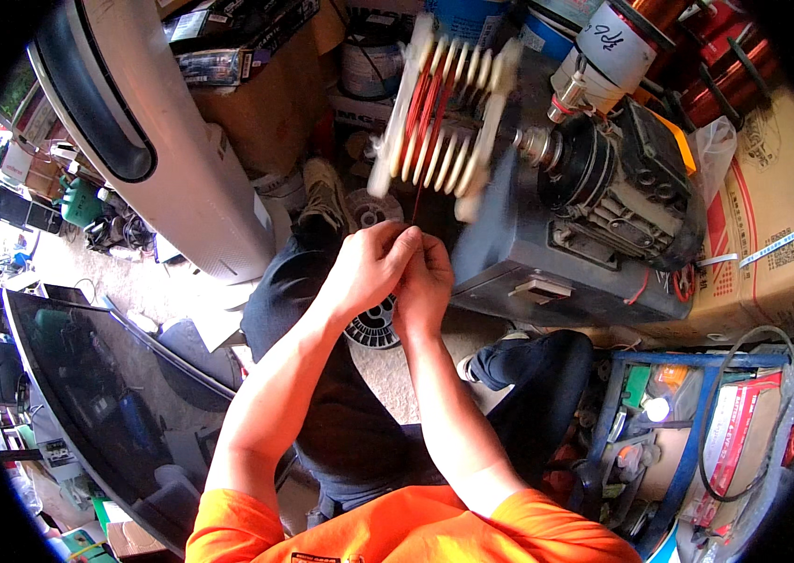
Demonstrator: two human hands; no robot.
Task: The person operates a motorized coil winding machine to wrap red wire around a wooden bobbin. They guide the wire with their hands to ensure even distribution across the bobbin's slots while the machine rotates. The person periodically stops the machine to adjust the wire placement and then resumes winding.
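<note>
In front of me a pale slotted coil former (477,178) sits on the shaft of a winding machine, its edges smeared by motion. Red wire (427,105) is wound in its slots. A thin strand runs down from the former to my fingertips. My left hand (369,266) is closed, thumb and fingers pinching the wire. Pressed against it, my right hand (427,284) is closed too, at the same spot; what lies inside its fingers is hidden. A dark electric motor (617,183) sits on a grey metal cabinet (500,249), right of the former.
Below my hands lies a dark spool (376,330) between my legs. A tall white appliance (167,141) leans at the left, above a dark curved panel (115,394). At the right are a cardboard box (763,235), wire reels (730,66) and a blue-framed rack (688,450).
</note>
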